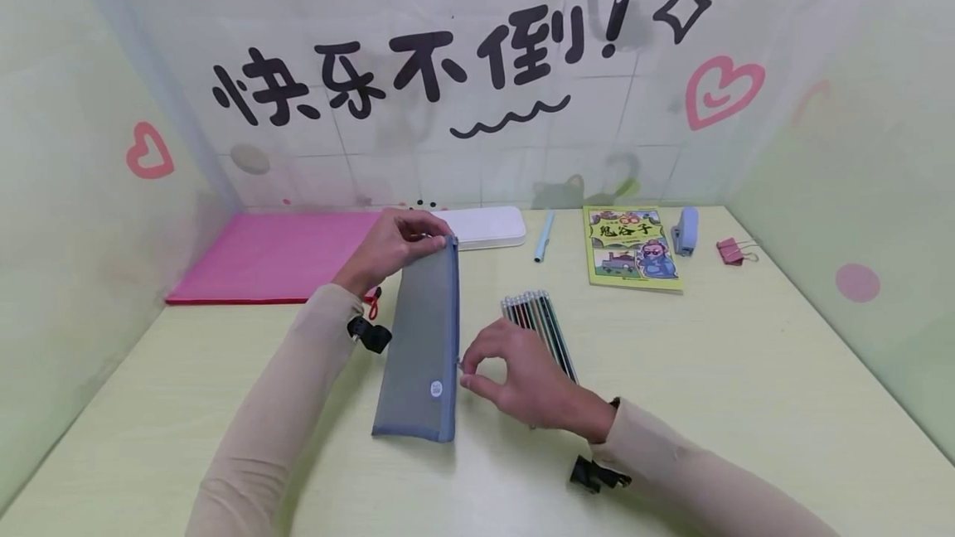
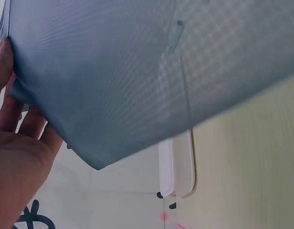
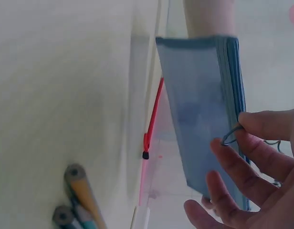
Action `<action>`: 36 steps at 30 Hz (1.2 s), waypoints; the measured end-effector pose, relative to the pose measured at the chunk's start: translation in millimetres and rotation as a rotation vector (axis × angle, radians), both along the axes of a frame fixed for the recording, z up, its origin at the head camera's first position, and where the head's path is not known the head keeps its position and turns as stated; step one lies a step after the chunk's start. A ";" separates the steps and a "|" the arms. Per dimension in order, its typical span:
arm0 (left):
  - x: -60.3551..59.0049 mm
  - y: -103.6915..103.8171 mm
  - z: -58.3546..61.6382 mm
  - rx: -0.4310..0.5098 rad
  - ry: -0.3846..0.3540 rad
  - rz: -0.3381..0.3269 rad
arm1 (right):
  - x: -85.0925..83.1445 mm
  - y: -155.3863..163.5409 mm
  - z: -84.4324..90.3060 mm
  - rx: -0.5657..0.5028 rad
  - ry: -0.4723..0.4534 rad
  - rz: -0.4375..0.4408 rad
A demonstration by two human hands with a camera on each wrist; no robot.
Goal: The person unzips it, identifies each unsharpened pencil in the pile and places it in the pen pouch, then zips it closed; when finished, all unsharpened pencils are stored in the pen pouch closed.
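Head view, tabletop (image 1: pixel 746 371): we go from its left edge to its right.
Far left corner: we see a pink folder (image 1: pixel 276 255) lying flat.
Left hand (image 1: pixel 391 243): we see its fingers pinching the far end of the grey pencil pouch (image 1: pixel 419 342).
Pouch: near the tabletop's middle, long side running front to back.
Right hand (image 1: pixel 515 379): we see thumb and forefinger closed on the zipper pull (image 3: pixel 229 136) near the pouch's front end.
Pencils (image 1: pixel 540 326): bundled just beside that hand.
Far right edge: booklet (image 1: pixel 630 247).

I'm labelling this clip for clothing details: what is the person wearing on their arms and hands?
Both arms wear snug beige long sleeves ending at the wrists. The left hand and right hand are bare, without gloves. A small black camera mount is strapped under the left wrist, another under the right.
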State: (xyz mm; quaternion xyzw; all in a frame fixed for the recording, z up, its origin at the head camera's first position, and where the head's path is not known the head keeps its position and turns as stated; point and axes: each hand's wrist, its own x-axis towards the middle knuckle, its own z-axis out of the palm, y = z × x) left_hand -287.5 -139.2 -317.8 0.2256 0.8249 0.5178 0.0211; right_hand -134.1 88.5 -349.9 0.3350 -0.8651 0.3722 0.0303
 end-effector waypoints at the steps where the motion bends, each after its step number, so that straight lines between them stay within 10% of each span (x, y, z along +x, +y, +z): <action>1: -0.3 -1.0 0.4 0.009 -0.008 0.012 | 3.5 -0.2 1.5 0.011 -0.007 0.018; 13: -4.2 -12.2 1.1 0.119 -0.052 0.081 | 37.3 -1.1 5.9 0.091 -0.038 0.142; 19: -1.3 -12.3 0.1 0.113 -0.044 0.013 | 24.4 -3.0 1.7 -0.089 -0.125 0.181; 31: 7.7 -2.7 -2.6 0.091 -0.054 -0.068 | -14.0 -17.7 -1.0 -0.257 -0.146 -0.027; 36: 24.6 9.4 -3.5 -0.072 0.184 -0.085 | -21.3 -15.5 -1.9 -0.262 -0.122 -0.071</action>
